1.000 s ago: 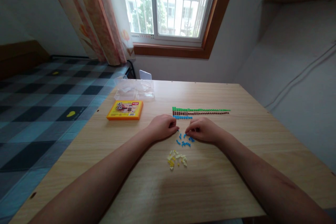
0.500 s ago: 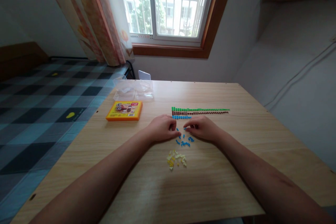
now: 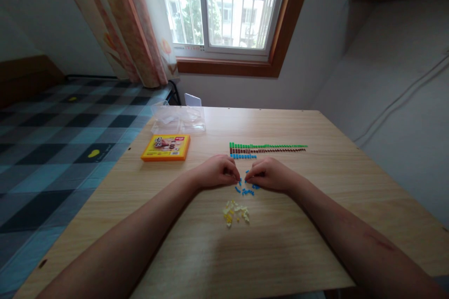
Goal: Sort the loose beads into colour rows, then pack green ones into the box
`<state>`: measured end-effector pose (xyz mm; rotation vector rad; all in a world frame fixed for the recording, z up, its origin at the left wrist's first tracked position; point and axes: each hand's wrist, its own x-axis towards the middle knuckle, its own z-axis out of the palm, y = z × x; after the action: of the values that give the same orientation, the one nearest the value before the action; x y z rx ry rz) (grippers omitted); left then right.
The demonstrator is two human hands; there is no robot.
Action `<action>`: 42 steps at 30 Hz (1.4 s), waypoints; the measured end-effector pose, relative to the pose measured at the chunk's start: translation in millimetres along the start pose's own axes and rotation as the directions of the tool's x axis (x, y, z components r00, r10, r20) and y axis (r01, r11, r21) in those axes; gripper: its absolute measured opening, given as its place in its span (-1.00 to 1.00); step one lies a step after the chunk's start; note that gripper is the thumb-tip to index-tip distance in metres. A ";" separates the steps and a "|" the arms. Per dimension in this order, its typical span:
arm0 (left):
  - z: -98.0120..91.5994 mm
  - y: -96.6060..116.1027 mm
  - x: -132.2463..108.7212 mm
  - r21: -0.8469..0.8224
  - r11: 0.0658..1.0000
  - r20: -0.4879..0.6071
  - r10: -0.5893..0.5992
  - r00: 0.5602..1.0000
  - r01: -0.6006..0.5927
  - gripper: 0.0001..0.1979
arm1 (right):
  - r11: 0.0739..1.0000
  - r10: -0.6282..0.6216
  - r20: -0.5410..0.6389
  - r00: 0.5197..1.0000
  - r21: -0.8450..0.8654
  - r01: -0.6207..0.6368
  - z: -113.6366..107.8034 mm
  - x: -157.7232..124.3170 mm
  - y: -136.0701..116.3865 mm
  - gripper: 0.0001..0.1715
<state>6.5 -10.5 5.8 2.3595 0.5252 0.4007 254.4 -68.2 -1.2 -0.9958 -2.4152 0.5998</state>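
My left hand (image 3: 222, 171) has its fingers pinched together, and a small blue block (image 3: 240, 181) shows at the tips of its thumb and index finger. Facing it across a narrow gap, my right hand (image 3: 265, 174) is also closed in a pinch on a tiny blue block (image 3: 246, 180); its fingers partly hide that one. More loose blue blocks (image 3: 247, 192) lie scattered just below and between the hands. Beyond the fingers, a short row of blue blocks (image 3: 242, 156) runs beside longer rows of brown blocks (image 3: 266, 151) and green blocks (image 3: 266, 146).
Nearer to me on the wooden table (image 3: 287, 252) lies a pile of pale and bright yellow blocks (image 3: 235, 213). An orange-yellow box (image 3: 165, 148) and clear plastic cases (image 3: 178, 119) stand at the back left. A bed with a checked cover (image 3: 70, 149) adjoins the left side.
Both hands have come down slightly from the blue row toward the loose blue blocks. My right hand has left one blue block behind, above its fingertips. More of the blue row's end shows.
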 end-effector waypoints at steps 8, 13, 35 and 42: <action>0.5 2.0 -0.6 0.091 0.996 0.016 0.013 1.000 -0.014 -0.89 | 1.000 0.023 -0.029 0.999 -0.020 -0.023 0.6 0.4 1.2 -0.81; -1.1 2.1 -0.6 0.110 0.994 0.034 0.011 0.999 -0.015 -0.89 | 1.000 0.020 -0.022 1.000 -0.016 -0.021 -2.6 0.2 2.0 -0.80; -7.9 3.4 0.1 0.091 0.996 0.052 -0.025 0.998 0.020 -0.89 | 1.000 -0.002 -0.066 0.998 -0.004 0.001 5.7 1.8 -8.2 -0.80; -5.4 0.3 1.3 0.103 0.995 0.026 -0.018 1.000 0.015 -0.87 | 0.999 0.006 -0.038 0.999 -0.052 -0.008 7.7 1.6 -9.4 -0.82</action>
<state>5.4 -7.1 10.1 2.4538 0.5647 0.3417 244.0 -74.7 -1.8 -1.0274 -2.4066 0.5187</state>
